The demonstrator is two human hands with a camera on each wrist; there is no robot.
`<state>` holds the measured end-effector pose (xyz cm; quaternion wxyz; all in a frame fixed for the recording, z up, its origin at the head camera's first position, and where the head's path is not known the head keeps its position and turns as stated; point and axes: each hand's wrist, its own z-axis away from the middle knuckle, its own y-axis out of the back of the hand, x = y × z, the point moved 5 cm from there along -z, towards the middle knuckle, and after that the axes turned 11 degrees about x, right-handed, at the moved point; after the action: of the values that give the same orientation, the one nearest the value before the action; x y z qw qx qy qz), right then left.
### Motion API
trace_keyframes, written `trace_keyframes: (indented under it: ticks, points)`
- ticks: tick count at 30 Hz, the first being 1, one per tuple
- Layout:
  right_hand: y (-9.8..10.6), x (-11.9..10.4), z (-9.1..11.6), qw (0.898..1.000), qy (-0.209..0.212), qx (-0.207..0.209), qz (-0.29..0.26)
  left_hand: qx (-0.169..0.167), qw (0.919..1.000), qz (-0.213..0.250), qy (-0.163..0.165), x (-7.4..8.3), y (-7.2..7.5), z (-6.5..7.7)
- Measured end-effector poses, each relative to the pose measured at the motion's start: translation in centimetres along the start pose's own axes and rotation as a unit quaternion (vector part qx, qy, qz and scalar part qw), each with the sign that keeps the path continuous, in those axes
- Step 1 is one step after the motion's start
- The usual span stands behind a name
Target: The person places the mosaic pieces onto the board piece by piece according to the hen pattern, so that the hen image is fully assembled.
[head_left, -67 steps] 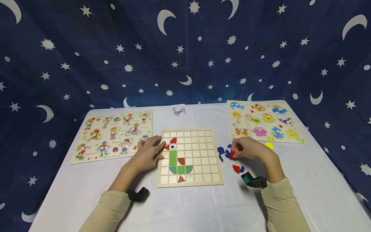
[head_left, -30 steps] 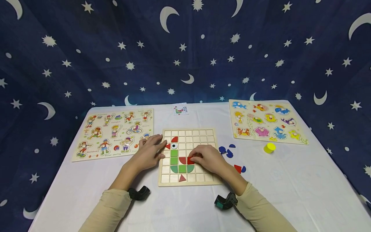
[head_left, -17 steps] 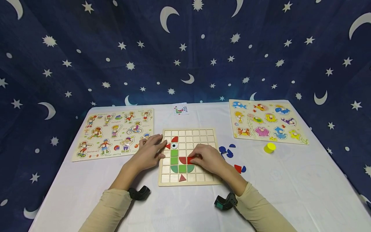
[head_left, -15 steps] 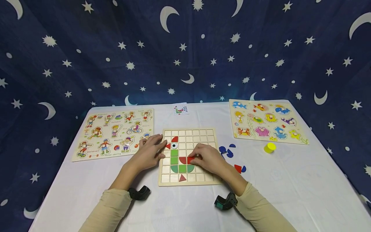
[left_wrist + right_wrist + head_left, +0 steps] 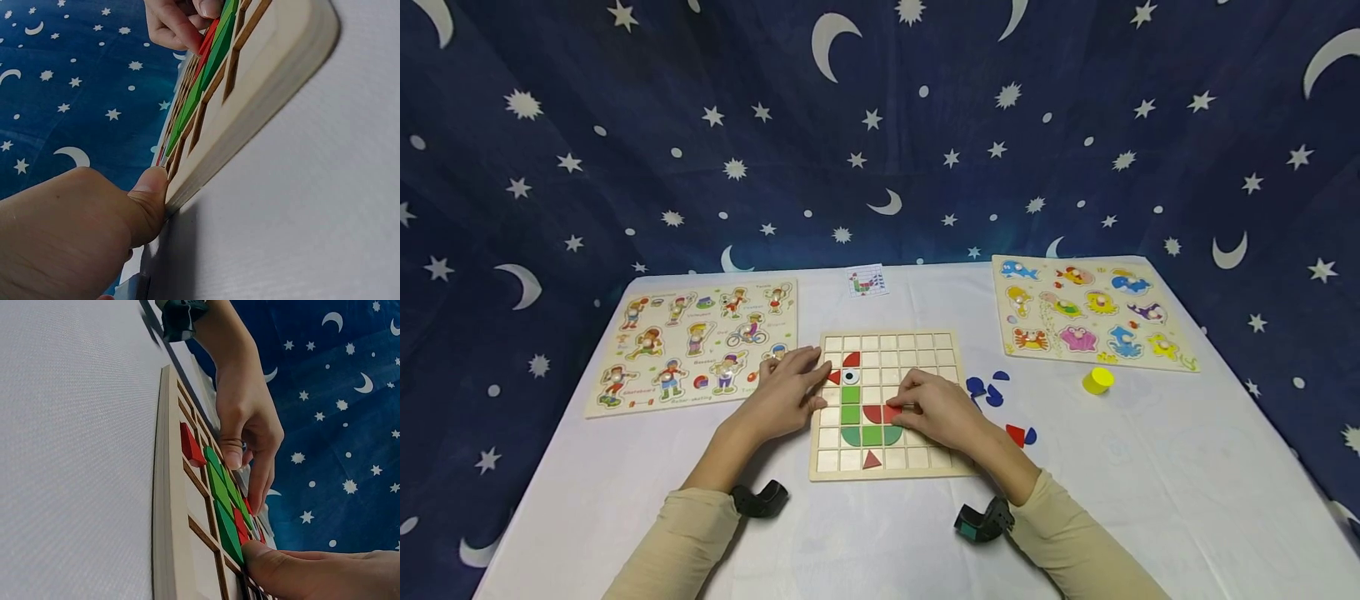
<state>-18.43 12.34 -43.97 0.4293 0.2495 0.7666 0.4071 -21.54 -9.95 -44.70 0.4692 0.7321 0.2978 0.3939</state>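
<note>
A wooden grid board (image 5: 925, 467) lies on the table, bearing green pieces (image 5: 850, 414), a red quarter-circle (image 5: 872, 413), a round eye piece (image 5: 851, 376) and red triangles (image 5: 872, 459). My right hand (image 5: 942, 408) pinches a red puzzle piece (image 5: 891, 413) at the cell right of that quarter-circle; its fingers partly cover the piece, so its full outline is hidden. Across the board's left edge rests my left hand (image 5: 786, 393), fingers extended, an index fingertip near the red beak triangle (image 5: 834, 377). In the left wrist view its thumb (image 5: 150, 187) touches the board's rim.
Loose blue pieces (image 5: 994, 396) lie right of the board, with a red piece (image 5: 1015, 436) nearer me. A yellow cylinder (image 5: 1098, 381) stands beyond them. Picture puzzles (image 5: 700, 350) flank both sides, and a small pattern card (image 5: 867, 281) lies at the back.
My right hand has carried the red piece left from the loose pieces onto the board, then stayed there with small finger movements. The left hand has held its place.
</note>
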Motion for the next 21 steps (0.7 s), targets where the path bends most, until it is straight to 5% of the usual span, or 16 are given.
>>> trace_keyframes:
  ticks: [21]
  points:
    - [0.09,-0.30,0.03,0.999,0.014,0.010,0.035,-0.005,1.0000,-0.002,0.007,0.04,-0.05,0.10]
